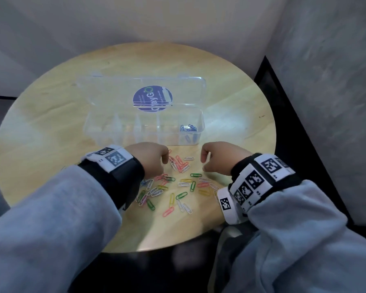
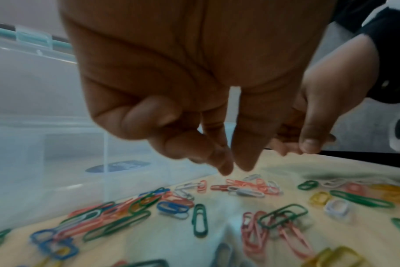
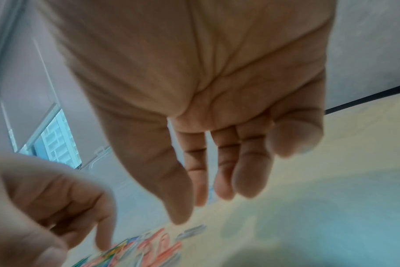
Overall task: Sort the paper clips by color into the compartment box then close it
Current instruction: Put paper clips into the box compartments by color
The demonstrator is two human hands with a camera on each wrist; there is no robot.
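While hovering over a scatter of pink, white, green, yellow and blue wire paper clips [image 1: 173, 187] on the round pale wooden table [image 1: 51, 115], holds nothing: left hand [image 1: 150, 159] loosely curled, fingertips [image 2: 244, 162] just above pink clips; right hand [image 1: 218, 158] relaxed, fingers [image 3: 240, 173] mostly straight. Behind, clear plastic compartment box [image 1: 144, 130], lid open, round purple sticker [image 1: 152, 99] partly reading "ayGo"; blue clips [image 1: 188, 128] in rightmost compartment.

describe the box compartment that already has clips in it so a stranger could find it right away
On the round wooden table lies a clear compartment box with its lid open. The compartment at its right end holds the blue paper clips; its neighbours look empty.
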